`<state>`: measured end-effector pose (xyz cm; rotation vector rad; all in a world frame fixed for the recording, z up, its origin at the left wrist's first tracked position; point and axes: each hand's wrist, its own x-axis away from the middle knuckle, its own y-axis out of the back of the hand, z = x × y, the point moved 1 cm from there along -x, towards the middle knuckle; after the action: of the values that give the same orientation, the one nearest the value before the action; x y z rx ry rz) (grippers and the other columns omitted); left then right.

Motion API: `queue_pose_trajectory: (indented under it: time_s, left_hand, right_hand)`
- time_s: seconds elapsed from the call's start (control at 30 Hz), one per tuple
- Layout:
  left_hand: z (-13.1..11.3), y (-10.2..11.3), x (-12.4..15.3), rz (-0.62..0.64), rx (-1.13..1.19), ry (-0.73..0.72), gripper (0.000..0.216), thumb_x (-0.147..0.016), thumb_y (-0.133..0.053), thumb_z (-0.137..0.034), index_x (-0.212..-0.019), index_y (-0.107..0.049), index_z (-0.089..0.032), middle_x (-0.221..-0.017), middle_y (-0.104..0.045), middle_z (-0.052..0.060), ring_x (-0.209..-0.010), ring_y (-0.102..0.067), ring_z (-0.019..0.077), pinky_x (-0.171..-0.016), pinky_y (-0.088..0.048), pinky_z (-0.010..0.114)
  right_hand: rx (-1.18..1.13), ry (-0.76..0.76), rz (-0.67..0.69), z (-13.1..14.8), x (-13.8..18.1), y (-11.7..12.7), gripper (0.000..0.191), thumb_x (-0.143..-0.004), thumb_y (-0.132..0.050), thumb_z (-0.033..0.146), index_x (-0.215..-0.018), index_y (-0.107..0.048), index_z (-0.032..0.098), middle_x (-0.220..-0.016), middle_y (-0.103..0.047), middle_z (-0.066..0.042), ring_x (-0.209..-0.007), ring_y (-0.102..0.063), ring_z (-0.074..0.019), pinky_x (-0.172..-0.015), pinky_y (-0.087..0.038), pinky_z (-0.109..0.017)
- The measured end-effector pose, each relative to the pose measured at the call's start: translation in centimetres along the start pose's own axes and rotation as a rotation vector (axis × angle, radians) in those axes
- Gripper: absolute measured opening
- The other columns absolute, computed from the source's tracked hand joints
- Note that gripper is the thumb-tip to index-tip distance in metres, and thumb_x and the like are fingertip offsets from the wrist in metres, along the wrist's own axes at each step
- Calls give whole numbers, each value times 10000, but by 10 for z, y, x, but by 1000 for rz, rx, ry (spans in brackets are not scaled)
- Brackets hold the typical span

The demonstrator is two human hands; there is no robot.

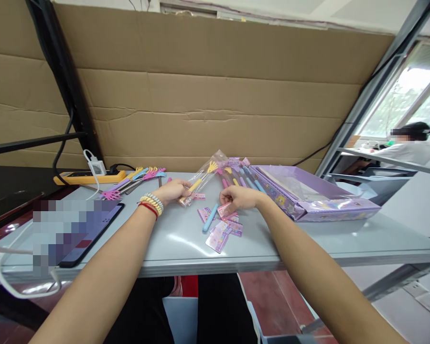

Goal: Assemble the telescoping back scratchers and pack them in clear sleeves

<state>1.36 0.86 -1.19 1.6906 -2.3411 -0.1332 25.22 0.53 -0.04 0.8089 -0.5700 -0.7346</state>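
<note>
My left hand (174, 191), with bracelets at the wrist, is closed on the lower end of a clear plastic bag (220, 156). Inside the bag lies a back scratcher (212, 167) with a yellow hand-shaped head and yellow handle. My right hand (241, 197) pinches a small pink card (225, 211) just above the table. Beneath it several printed cards (219, 236) are scattered, and a blue handle (210, 219) rests among them. Beyond my right hand, several bagged back scratchers (241, 176) lie side by side against the box.
A purple open box (338, 211) stands at right. Unbagged back scratchers (129, 181) are piled at left, near a yellow power strip (89, 178) with a white charger (97, 166). A dark-edged tablet or phone (89, 239) lies front left. Another person (408, 143) sits far right.
</note>
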Motion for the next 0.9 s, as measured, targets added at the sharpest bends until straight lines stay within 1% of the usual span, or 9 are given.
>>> queue_pose_trajectory:
  time_s: [0.13,0.3,0.43,0.5,0.53,0.63,0.7,0.8,0.9]
  left_hand:
    - [2,1,-1,28,-9,-46,256,-542,-672,-98,-794,-674,-143,-570,-607,2,-496,-520,114,-473,-424,227]
    - [2,2,-3,-56,-13,-61,290,-549,-664,-91,-830,-673,-162,-599,-631,-3,-525,-548,128,-500,-444,237]
    - [1,1,-3,-61,-46,-74,267,-555,-657,-92,-811,-672,-164,-617,-647,6,-546,-565,140,-508,-436,235]
    - [0,1,-2,-50,-93,-77,275,-561,-649,-97,-827,-677,-161,-601,-636,3,-533,-547,135,-496,-414,229]
    - [0,1,0,-43,-123,-77,278,-563,-644,-100,-832,-681,-160,-590,-628,0,-526,-537,133,-493,-406,228]
    - [-3,0,4,-7,-205,-90,274,-569,-631,-115,-833,-693,-158,-561,-601,-4,-517,-516,135,-496,-400,237]
    - [-5,-1,6,26,-236,-108,290,-575,-620,-128,-853,-699,-157,-550,-585,-6,-512,-504,135,-496,-396,242]
    - [-5,-3,7,68,-272,-138,324,-590,-610,-151,-900,-705,-150,-545,-569,-5,-504,-485,131,-485,-378,240]
    - [-3,-3,5,93,-319,-167,376,-596,-616,-170,-960,-705,-150,-557,-568,-5,-497,-477,126,-479,-369,237]
  right_hand:
    - [-169,19,2,-4,2,4,222,-647,-710,311,-737,-582,153,-562,-517,47,-499,-422,-79,-482,-296,-233]
    - [-264,-30,103,-8,3,3,253,-586,-735,252,-802,-672,137,-585,-585,23,-522,-478,-88,-482,-324,-225]
    - [-286,-34,68,-3,5,2,233,-596,-725,265,-786,-686,135,-574,-581,19,-503,-456,-81,-466,-297,-224]
    - [-331,10,-92,-4,3,4,209,-630,-709,303,-741,-637,141,-531,-546,26,-460,-427,-79,-452,-295,-231]
    - [-360,23,-234,-6,2,6,207,-658,-689,325,-733,-603,153,-518,-536,26,-440,-422,-84,-445,-301,-237]
    - [-394,-29,-784,-17,-1,13,176,-730,-611,334,-743,-514,188,-573,-576,-5,-459,-487,-123,-457,-357,-260]
    - [-302,-103,-1038,-26,-2,17,141,-738,-587,298,-722,-492,196,-647,-604,-32,-537,-540,-149,-521,-408,-283]
    - [-53,-128,-1179,-33,-4,18,149,-744,-571,291,-667,-477,205,-695,-600,-55,-650,-555,-180,-659,-440,-326]
    - [152,-33,-1242,-33,-8,13,174,-755,-549,290,-639,-440,218,-767,-576,-79,-709,-527,-194,-724,-434,-347]
